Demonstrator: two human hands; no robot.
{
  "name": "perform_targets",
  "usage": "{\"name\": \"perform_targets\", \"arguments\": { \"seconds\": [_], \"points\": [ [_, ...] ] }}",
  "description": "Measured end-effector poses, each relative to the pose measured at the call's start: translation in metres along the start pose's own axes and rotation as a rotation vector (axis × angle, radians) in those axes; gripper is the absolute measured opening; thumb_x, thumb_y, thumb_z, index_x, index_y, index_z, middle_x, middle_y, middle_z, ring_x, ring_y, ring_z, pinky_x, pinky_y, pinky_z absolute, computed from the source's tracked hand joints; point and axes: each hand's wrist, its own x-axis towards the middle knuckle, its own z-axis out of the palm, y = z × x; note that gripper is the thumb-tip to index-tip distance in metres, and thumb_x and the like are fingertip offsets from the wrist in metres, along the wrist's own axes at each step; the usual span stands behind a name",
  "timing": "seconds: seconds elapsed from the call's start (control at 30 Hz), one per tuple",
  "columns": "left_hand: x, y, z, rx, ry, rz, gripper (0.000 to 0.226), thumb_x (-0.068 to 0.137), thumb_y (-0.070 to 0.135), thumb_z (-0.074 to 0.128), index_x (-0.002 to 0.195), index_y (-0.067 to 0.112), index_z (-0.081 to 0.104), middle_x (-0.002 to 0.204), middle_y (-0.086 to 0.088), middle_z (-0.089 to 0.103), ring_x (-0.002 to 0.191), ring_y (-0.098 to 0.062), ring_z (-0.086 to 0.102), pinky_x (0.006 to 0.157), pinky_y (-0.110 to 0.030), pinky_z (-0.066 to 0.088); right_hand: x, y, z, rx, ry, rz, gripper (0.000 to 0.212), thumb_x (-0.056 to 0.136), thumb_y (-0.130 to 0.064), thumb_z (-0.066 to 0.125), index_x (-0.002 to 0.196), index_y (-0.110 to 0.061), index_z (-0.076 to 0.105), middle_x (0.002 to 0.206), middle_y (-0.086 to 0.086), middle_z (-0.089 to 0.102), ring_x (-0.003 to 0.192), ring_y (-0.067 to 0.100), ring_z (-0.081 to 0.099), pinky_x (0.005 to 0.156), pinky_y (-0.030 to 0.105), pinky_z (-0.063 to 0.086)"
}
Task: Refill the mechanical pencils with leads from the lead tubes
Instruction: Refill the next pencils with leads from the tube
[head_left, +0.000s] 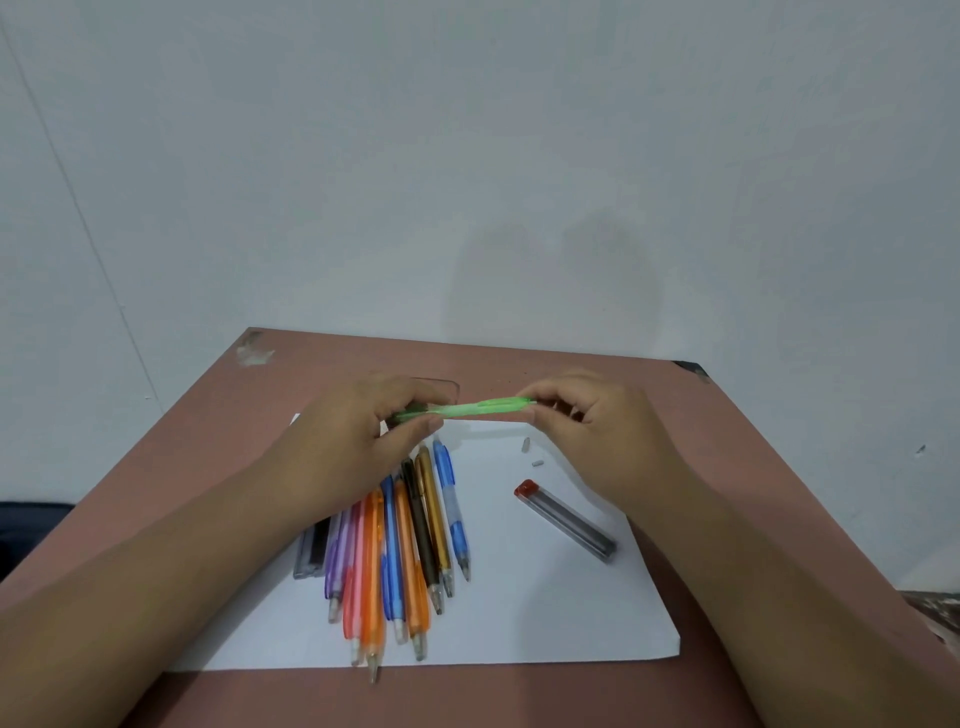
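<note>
Far left on the white sheet of paper (545, 597) there's a dark lead tube (311, 551), lying flat and partly tucked under the left forearm. Right next to it is a fan of mechanical pencils (405, 551) lying side by side, tips pointing toward the near edge: purple, pink, a couple of orange ones, blue, dark brown, gold, and a blue one with a clear grip on the far right of the bunch. The longest orange tip pokes just off the paper onto the reddish-brown surface (701, 441).

Above the bunch, the left hand (363, 441) has its fingers curled around one end of a green mechanical pencil (467, 408), thumb pressed in underneath. The pencil is held up off the paper, roughly level, stretched between both hands. There's something clear and rectangular behind the left hand's knuckles, can't really tell what it is.

The right hand (597, 431) pinches the pencil's other end with fingertips, the rest of the fingers loosely curled.

Just below the right hand two tiny grey bits (530, 452) sit on the paper, too small to make out for sure. Near them is a second lead tube with a red cap (566, 519), lying diagonally, apart from the pencils.
</note>
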Motion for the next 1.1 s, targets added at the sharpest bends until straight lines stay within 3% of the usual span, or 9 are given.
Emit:
{"name": "perform_targets", "arguments": {
  "seconds": [0.2,0.3,0.43,0.63,0.8,0.97,1.03,1.1],
  "points": [
    [0.008,-0.002,0.005,0.022,0.046,-0.138,0.021,0.097,0.040,0.058,0.116,0.046,0.064,0.092,0.032,0.057,0.089,0.007,0.056,0.076,-0.014,0.045,0.004,0.008,0.003,0.051,0.019,0.116,0.015,0.090,-0.016,0.075,0.099,-0.027,0.081,0.085,-0.009,0.070,0.070,0.006,0.057,0.062,0.014,0.044],
    [0.012,-0.004,0.008,0.041,0.041,-0.166,0.022,0.097,0.037,0.060,0.116,0.045,0.067,0.098,0.026,0.057,0.089,0.002,0.055,0.072,-0.011,0.037,0.005,0.011,0.008,0.033,-0.004,0.153,0.015,0.090,-0.016,0.074,0.096,-0.028,0.081,0.083,-0.009,0.068,0.073,0.011,0.059,0.061,0.017,0.045],
    [0.014,-0.008,0.012,0.074,-0.014,-0.189,0.022,0.099,0.028,0.060,0.117,0.035,0.071,0.105,0.014,0.062,0.095,-0.005,0.056,0.074,-0.013,0.039,0.008,0.015,0.011,-0.033,-0.061,0.211,0.020,0.094,-0.015,0.067,0.097,-0.029,0.081,0.086,-0.012,0.066,0.079,0.004,0.060,0.064,0.010,0.045],
    [0.014,-0.004,0.010,0.086,-0.042,-0.195,0.019,0.099,0.020,0.060,0.107,0.029,0.075,0.092,0.018,0.061,0.087,0.000,0.058,0.072,-0.012,0.045,0.010,0.017,0.011,-0.144,-0.164,0.243,0.023,0.096,-0.017,0.063,0.100,-0.031,0.080,0.088,-0.014,0.064,0.081,0.011,0.062,0.072,0.029,0.053],
    [0.014,-0.006,0.010,0.090,-0.034,-0.179,0.023,0.100,0.019,0.057,0.114,0.029,0.072,0.099,0.018,0.061,0.086,0.006,0.053,0.071,-0.008,0.039,0.011,0.017,0.010,-0.217,-0.198,0.212,0.023,0.098,-0.018,0.061,0.109,-0.028,0.079,0.086,-0.017,0.058,0.082,0.008,0.059,0.071,0.023,0.049],
    [0.013,-0.008,0.011,0.062,-0.025,-0.177,0.024,0.100,0.022,0.056,0.119,0.030,0.071,0.100,0.022,0.058,0.087,0.008,0.051,0.070,-0.007,0.036,0.010,0.018,0.005,-0.239,-0.160,0.195,0.017,0.095,-0.020,0.065,0.107,-0.025,0.076,0.095,-0.017,0.061,0.084,-0.008,0.054,0.078,0.009,0.044],
    [0.012,-0.009,0.010,0.039,-0.008,-0.193,0.023,0.100,0.025,0.057,0.118,0.033,0.070,0.103,0.021,0.060,0.089,0.008,0.052,0.069,-0.008,0.036,0.007,0.013,-0.003,-0.233,-0.135,0.176,0.019,0.094,-0.021,0.067,0.109,-0.029,0.075,0.092,-0.020,0.062,0.080,-0.010,0.054,0.073,0.004,0.039],
    [0.012,-0.010,0.009,0.028,0.005,-0.196,0.023,0.100,0.031,0.057,0.118,0.036,0.070,0.104,0.021,0.060,0.091,0.007,0.053,0.071,-0.010,0.037,0.003,0.003,-0.016,-0.195,-0.130,0.165,0.014,0.091,-0.024,0.070,0.098,-0.034,0.075,0.082,-0.022,0.064,0.074,-0.007,0.056,0.069,0.011,0.041]
  ]
}}
